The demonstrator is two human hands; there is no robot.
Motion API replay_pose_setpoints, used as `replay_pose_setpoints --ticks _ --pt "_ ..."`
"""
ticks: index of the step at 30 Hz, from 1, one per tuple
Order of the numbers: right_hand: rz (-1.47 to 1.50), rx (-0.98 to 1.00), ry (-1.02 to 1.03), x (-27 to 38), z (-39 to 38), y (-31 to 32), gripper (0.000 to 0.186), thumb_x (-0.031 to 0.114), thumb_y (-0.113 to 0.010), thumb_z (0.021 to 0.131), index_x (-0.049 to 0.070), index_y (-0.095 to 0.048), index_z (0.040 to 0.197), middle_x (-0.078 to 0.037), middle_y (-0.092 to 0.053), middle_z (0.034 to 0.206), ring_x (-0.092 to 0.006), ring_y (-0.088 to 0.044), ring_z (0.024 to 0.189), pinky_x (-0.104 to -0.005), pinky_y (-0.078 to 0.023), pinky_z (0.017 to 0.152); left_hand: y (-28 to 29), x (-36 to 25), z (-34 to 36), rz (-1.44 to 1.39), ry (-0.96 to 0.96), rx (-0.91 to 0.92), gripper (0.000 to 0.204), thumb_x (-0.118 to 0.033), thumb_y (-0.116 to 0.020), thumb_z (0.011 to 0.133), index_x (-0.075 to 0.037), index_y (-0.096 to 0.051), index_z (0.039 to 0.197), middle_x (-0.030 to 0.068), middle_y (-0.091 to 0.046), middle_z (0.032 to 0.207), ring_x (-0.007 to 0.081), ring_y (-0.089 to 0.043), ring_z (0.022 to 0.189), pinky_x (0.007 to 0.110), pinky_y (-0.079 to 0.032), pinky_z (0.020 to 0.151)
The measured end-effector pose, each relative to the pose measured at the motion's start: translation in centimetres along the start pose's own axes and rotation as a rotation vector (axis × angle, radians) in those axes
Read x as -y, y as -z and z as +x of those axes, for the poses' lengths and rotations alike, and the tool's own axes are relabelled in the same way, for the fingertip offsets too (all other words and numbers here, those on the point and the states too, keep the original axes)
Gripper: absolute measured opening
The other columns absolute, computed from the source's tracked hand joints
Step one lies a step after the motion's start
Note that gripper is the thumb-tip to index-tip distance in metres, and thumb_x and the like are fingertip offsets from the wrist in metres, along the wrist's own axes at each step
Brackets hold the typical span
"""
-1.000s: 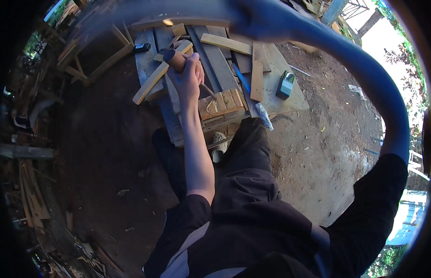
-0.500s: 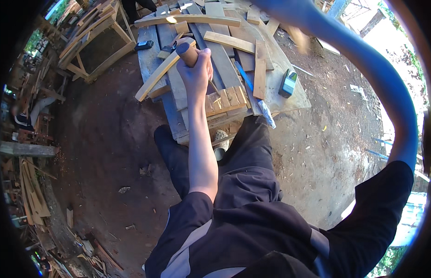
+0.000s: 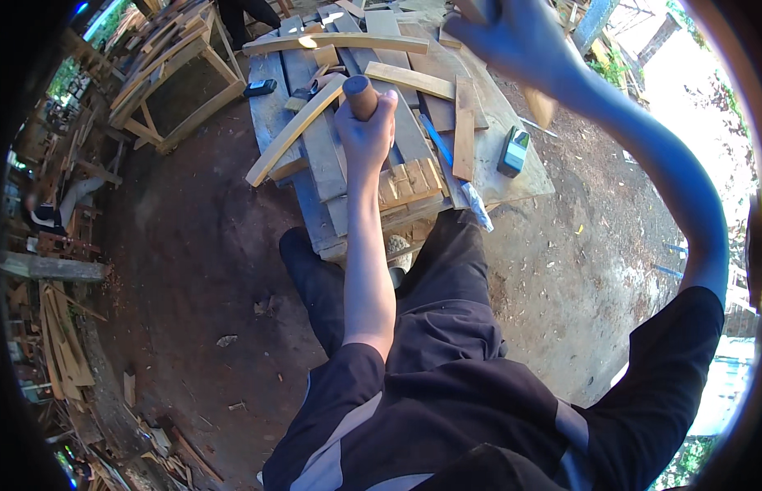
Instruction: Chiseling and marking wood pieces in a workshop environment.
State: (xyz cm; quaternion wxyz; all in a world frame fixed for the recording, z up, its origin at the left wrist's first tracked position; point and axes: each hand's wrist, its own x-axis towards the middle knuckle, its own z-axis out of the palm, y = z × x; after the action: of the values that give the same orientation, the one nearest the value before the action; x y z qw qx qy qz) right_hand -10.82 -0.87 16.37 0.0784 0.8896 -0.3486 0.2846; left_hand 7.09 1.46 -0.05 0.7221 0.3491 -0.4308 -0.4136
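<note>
My left hand [image 3: 366, 135] is closed round the upright brown wooden handle [image 3: 360, 93] of a chisel above a notched pale wood block [image 3: 410, 186] at the bench's near end; the blade is mostly hidden. My right hand [image 3: 512, 45] is raised at upper right, blurred, its fingers round a wooden tool [image 3: 476, 11] whose shape I cannot clearly make out. A pale wooden piece [image 3: 540, 106] shows just below that hand. Loose strips [image 3: 287, 139] lie beside my left hand.
The plank bench [image 3: 315, 172] carries boards, a blue tool [image 3: 438, 141], a green-black device [image 3: 513, 151], a black device [image 3: 260, 88] and a plastic bag [image 3: 477, 206]. A wooden frame [image 3: 193, 123] stands left. A co-worker's dark-trousered legs [image 3: 242, 16] show behind it. Timber scraps [image 3: 62, 344] lie at left.
My right hand has swung from the top centre rightward, and has dropped into fuller view over the last half second. My left hand sits slightly further right in the picture, still gripping the handle.
</note>
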Motion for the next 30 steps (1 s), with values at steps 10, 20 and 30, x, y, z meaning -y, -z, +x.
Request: replay_pose_setpoints --ticks 10,20,30 --pt "0.041 0.097 -0.129 -1.1 -4.2 0.0 0.027 0.022 -0.066 0.085 0.000 -0.063 0.100 -0.011 -0.062 0.066 -0.0213 -0.060 0.052 -0.0327 -0.050 0.052 0.2 1.6 0.7 0.201 -0.075 0.006 0.020 -0.016 -0.070 0.082 -0.002 -0.058 0.073 -0.0023 -0.056 0.061 0.0058 -0.050 0.057 0.026 -0.041 0.054" --pt "-0.013 0.174 -0.137 -2.3 -9.3 0.5 0.017 0.014 -0.064 0.082 0.000 -0.058 0.087 -0.006 -0.056 0.062 -0.0148 -0.058 0.057 -0.0304 -0.046 0.055 -2.1 1.4 0.9 0.299 -0.103 0.083 0.019 -0.014 -0.067 0.081 -0.002 -0.057 0.071 -0.0026 -0.053 0.058 0.0045 -0.048 0.055 0.026 -0.040 0.052" --pt "0.654 -0.102 -0.757 -5.9 -13.8 1.1 0.013 0.012 -0.063 0.084 0.004 -0.053 0.083 -0.001 -0.049 0.058 -0.0085 -0.044 0.041 -0.0249 -0.035 0.037 -5.0 2.2 0.2 0.482 -0.275 0.235 0.019 -0.021 -0.068 0.075 -0.005 -0.066 0.084 0.0144 -0.065 0.067 0.0264 -0.067 0.065 0.037 -0.049 0.060"
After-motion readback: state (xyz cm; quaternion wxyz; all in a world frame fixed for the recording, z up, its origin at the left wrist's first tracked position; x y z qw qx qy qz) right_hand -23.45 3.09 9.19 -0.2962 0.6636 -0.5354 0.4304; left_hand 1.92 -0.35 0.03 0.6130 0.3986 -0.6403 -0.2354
